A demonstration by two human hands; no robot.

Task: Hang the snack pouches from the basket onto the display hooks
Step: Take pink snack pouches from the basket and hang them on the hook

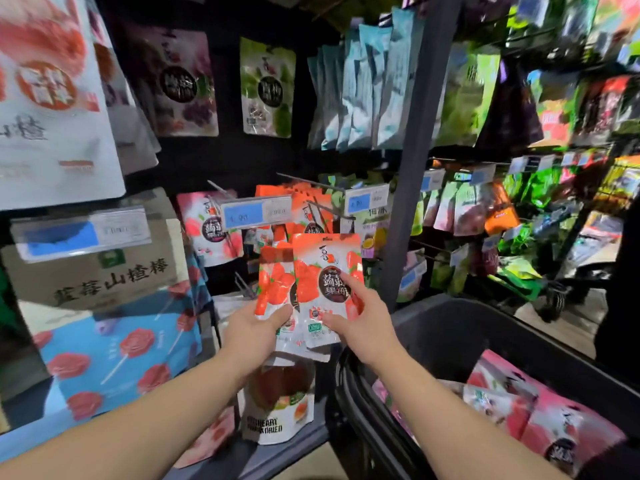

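Stocked display hooks (304, 181) stand behind two glossy orange-white pouches (329, 271).

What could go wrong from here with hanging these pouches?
1. The left hand and right hand hold the red pouches low down, so the tops may flop and miss a hook.
2. The stack is fanned; one pouch could slip out.
3. The price tag at the hook's tip may snag them.

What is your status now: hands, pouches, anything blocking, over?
Left hand grips one orange pouch, right hand holds second pouch. Neither hung yet. Price tag fronts matching hung pouches. Pink pouches lie in basket.
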